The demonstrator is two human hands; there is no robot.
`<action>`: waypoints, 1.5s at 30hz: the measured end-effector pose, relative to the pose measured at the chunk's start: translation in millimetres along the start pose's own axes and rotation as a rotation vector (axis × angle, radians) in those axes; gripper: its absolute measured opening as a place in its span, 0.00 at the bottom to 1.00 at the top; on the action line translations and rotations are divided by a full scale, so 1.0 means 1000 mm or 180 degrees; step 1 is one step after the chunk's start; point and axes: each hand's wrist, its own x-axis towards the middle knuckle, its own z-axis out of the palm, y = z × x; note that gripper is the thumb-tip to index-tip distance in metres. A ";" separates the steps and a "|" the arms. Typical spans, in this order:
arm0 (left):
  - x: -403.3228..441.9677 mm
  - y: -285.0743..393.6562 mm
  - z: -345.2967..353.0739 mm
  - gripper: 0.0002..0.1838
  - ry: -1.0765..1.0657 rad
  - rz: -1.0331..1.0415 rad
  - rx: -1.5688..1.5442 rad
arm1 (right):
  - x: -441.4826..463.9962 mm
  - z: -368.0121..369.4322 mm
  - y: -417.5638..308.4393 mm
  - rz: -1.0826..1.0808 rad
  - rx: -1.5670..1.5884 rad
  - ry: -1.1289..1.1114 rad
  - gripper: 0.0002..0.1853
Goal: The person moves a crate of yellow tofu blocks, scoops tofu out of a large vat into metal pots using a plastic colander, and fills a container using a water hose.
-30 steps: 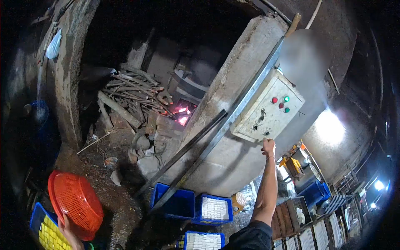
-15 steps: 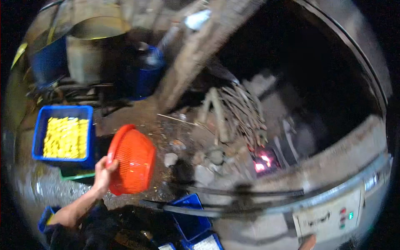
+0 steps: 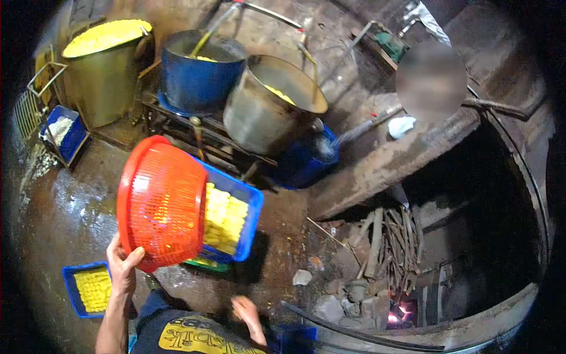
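The red basket is held up on your left side, tipped over so that its wide rim faces left and its perforated base faces right. Your left hand has it by the lower part of the rim, the fingers closed on the edge with the thumb lying along the outer wall. Your right hand is in front of your dark shirt, well apart from the basket, its fingers loosely bent and open.

In your view the basket covers the left part of a blue crate filled with yellow pieces; you cannot tell whether the two touch. A green rim shows just below that crate. On the wet floor at lower left stands a smaller blue tub, also holding yellow pieces.

Farther out, beyond the crate, a blue pot and a metal pot stand side by side on a low frame, with a tall container heaped with yellow to their left. A blue barrel sits beside the metal pot. To your right, a stack of firewood leads down to a glowing fire.
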 end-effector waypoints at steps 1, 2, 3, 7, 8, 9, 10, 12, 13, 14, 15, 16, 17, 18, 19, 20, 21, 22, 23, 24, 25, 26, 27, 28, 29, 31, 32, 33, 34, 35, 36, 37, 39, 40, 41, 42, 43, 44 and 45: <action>0.011 0.014 -0.030 0.33 0.0130 0.0066 0.0007 | 0.027 0.050 -0.032 -0.0926 -0.0364 -0.0499 0.11; 0.023 0.023 -0.062 0.33 0.0213 0.0130 0.0140 | 0.037 0.097 -0.082 -0.1151 -0.0251 -0.0897 0.12; 0.034 0.035 -0.089 0.34 0.0261 0.0042 0.0322 | 0.043 0.139 -0.132 -0.1420 -0.0389 -0.1191 0.13; 0.063 0.011 -0.184 0.28 0.0948 0.0579 0.1550 | 0.048 0.299 -0.253 -0.1510 -0.0359 -0.2538 0.26; 0.069 0.006 -0.199 0.24 0.0936 0.0612 0.1850 | 0.039 0.340 -0.269 -0.1548 -0.0170 -0.2800 0.30; 0.081 0.011 -0.208 0.22 0.0636 0.0769 0.2322 | 0.023 0.376 -0.288 -0.1354 0.0065 -0.2944 0.35; 0.090 0.017 -0.213 0.20 0.0367 0.0871 0.2814 | -0.005 0.408 -0.311 -0.1278 0.0220 -0.2582 0.32; 0.116 0.009 -0.236 0.19 0.0146 0.1486 0.3722 | 0.047 0.476 -0.289 -0.1280 -0.0452 -0.3063 0.27; 0.136 0.013 -0.245 0.19 -0.0035 0.1224 0.3869 | 0.040 0.503 -0.298 -0.0940 0.0328 -0.2435 0.20; 0.158 0.017 -0.255 0.19 -0.0215 0.0946 0.3981 | 0.054 0.521 -0.303 -0.0531 0.0591 -0.2329 0.18; 0.183 0.015 -0.265 0.22 -0.0399 0.0935 0.4227 | 0.100 0.542 -0.286 -0.0222 0.0732 -0.2281 0.17; 0.211 0.016 -0.273 0.25 -0.0633 0.0941 0.4453 | 0.117 0.554 -0.300 -0.0050 0.0991 -0.2078 0.16; 0.239 0.024 -0.276 0.28 -0.0657 0.0965 0.4496 | 0.143 0.569 -0.312 -0.0194 0.1138 -0.1920 0.15; 0.268 0.032 -0.280 0.31 -0.0697 0.1020 0.4542 | 0.180 0.578 -0.317 0.0027 0.1196 -0.1719 0.15; 0.299 0.037 -0.290 0.32 -0.0599 0.1117 0.4270 | 0.200 0.585 -0.334 -0.0019 0.1254 -0.1494 0.16; 0.330 0.045 -0.305 0.32 -0.0525 0.1123 0.4309 | 0.227 0.586 -0.355 0.0187 0.1126 -0.1638 0.16; 0.363 0.054 -0.319 0.32 -0.0193 0.1143 0.3996 | 0.245 0.591 -0.381 0.0128 0.1048 -0.1405 0.19; 0.397 0.062 -0.332 0.33 0.0139 0.1177 0.3672 | 0.272 0.593 -0.403 0.0083 0.1229 -0.1612 0.24; 0.428 0.065 -0.353 0.32 0.0426 0.1139 0.3563 | 0.298 0.601 -0.429 0.0031 0.1413 -0.1822 0.29; 0.459 0.073 -0.371 0.32 0.0773 0.0935 0.3347 | 0.311 0.617 -0.462 -0.0018 0.1447 -0.1792 0.30; 0.481 0.080 -0.390 0.31 0.0959 0.0805 0.3167 | 0.329 0.635 -0.489 0.0004 0.1495 -0.1896 0.30; 0.500 0.085 -0.408 0.31 0.1152 0.0665 0.2956 | 0.345 0.655 -0.514 0.0025 0.1516 -0.1986 0.29; 0.519 0.092 -0.425 0.31 0.1278 0.0718 0.2997 | 0.352 0.683 -0.543 -0.0037 0.1507 -0.1940 0.28; 0.534 0.094 -0.443 0.30 0.1430 0.0659 0.2911 | 0.363 0.715 -0.571 -0.0054 0.1430 -0.1974 0.28; 0.549 0.094 -0.463 0.29 0.1589 0.0476 0.2851 | 0.373 0.748 -0.597 -0.0259 0.1622 -0.1884 0.26; 0.576 0.089 -0.502 0.30 0.1967 0.0287 0.2785 | 0.393 0.814 -0.654 -0.0429 0.2051 -0.1798 0.21; 0.590 0.088 -0.522 0.30 0.2012 0.0288 0.2763 | 0.408 0.847 -0.683 -0.0653 0.1839 -0.1649 0.19; 0.605 0.091 -0.541 0.30 0.2197 0.0159 0.2697 | 0.414 0.882 -0.715 -0.0741 0.1784 -0.1658 0.18; 0.624 0.092 -0.564 0.30 0.2374 0.0030 0.2638 | 0.442 0.917 -0.748 -0.1118 0.1709 -0.1670 0.18; 0.643 0.091 -0.588 0.31 0.2541 0.0072 0.2649 | 0.458 0.949 -0.788 -0.1315 0.1475 -0.1478 0.19; 0.664 0.092 -0.611 0.31 0.2564 0.0079 0.2640 | 0.453 0.985 -0.831 -0.2132 0.1158 -0.1259 0.21; 0.685 0.098 -0.634 0.31 0.2713 -0.0024 0.2454 | 0.464 1.019 -0.872 -0.2866 0.0837 -0.0895 0.23; 0.734 0.117 -0.668 0.29 0.2964 -0.0129 0.2151 | 0.492 1.077 -0.957 -0.3618 0.0151 -0.0467 0.29; 0.765 0.127 -0.685 0.29 0.3004 -0.0098 0.2135 | 0.510 1.113 -0.996 -0.3986 0.0133 -0.0492 0.33; 0.798 0.135 -0.701 0.29 0.2884 0.0109 0.2298 | 0.490 1.145 -1.027 -0.4270 -0.0478 -0.0002 0.36; 0.831 0.142 -0.715 0.28 0.2745 0.0300 0.2473 | 0.496 1.175 -1.058 -0.4318 -0.0823 -0.0089 0.39; 0.870 0.150 -0.727 0.29 0.2705 0.0618 0.2866 | 0.518 1.204 -1.084 -0.4582 -0.1099 -0.0032 0.39; 0.909 0.155 -0.742 0.30 0.2512 0.0746 0.2826 | 0.542 1.231 -1.104 -0.4828 -0.1383 0.0032 0.40; 0.950 0.163 -0.755 0.31 0.2472 0.0932 0.3038 | 0.553 1.256 -1.119 -0.4803 -0.1375 0.0025 0.40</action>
